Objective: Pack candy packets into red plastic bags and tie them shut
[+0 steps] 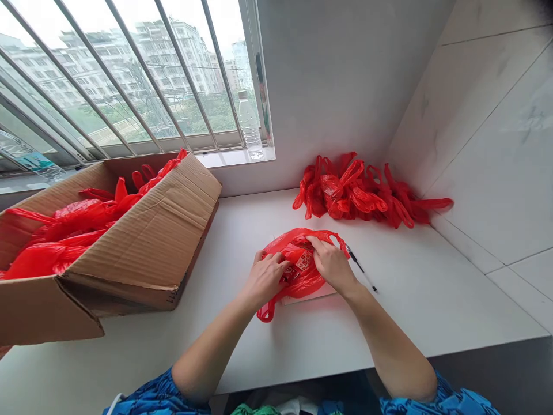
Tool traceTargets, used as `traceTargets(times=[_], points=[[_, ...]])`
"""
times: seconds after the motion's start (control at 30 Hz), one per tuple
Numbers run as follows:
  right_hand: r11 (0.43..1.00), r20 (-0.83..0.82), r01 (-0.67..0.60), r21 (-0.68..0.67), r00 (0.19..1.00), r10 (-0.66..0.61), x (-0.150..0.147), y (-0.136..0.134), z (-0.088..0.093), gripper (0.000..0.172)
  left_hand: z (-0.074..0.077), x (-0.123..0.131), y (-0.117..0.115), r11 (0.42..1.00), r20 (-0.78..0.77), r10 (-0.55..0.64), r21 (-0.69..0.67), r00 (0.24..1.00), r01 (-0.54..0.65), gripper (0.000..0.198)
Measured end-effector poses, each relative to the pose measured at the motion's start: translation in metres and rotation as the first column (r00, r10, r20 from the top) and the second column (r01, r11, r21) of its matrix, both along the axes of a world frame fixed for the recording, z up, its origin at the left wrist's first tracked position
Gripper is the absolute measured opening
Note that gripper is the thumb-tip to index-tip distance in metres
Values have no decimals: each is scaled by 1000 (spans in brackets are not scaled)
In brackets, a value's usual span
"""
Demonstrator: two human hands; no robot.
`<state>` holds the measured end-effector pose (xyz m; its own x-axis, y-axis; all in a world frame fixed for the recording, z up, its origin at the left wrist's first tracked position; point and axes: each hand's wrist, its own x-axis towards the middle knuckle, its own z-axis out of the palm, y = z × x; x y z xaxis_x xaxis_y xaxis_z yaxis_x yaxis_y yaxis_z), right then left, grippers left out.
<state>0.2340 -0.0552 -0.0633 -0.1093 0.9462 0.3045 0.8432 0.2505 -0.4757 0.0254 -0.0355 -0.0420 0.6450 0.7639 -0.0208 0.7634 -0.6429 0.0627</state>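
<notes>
A red plastic bag (309,286) lies on the white table in front of me, its mouth spread apart. Inside it show red packets with pale printing (305,260); how many is unclear. My left hand (266,278) grips the bag's left side, fingers bent over its edge. On the far right side, my right hand (334,266) has its fingers closed on the bag's rim, the fingertips partly inside the opening. Beneath the bag a pale flat sheet or pad (298,300) sticks out at the near side. A black and clear pen (360,267) lies just right of the bag.
At the left stands an open cardboard box (151,230) holding several red plastic bags (82,216). A heap of tied red bags (349,193) lies against the back wall at the right. A clear bottle (250,127) stands on the sill by the barred window; another bottle (34,158) lies farther left.
</notes>
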Motion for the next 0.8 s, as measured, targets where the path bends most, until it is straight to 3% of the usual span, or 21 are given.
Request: traceTargets(times=[0.17,0.3,0.53,0.63,0.8], points=[[999,30,40,4,999,-40,0,1,-2,37,-1,-4,4,997,72,-42,68,997,37,25],[999,80,53,1,995,-53,1,1,-1,28,2,-10,9,998,153,-61,39,986,56,10],[998,-16,-47,28,999,47,-2,-1,0,25,11,-21,8,996,336,-82,42,938,73,32],[997,-70,-70,33,995,72,-3,-1,-3,29,20,-25,1,995,524,-66,-34,849,98,29],[983,-113,-182,19,977,183,-8,-3,-3,30,31,-28,-6,955,782,-2,-184,623,234,22]])
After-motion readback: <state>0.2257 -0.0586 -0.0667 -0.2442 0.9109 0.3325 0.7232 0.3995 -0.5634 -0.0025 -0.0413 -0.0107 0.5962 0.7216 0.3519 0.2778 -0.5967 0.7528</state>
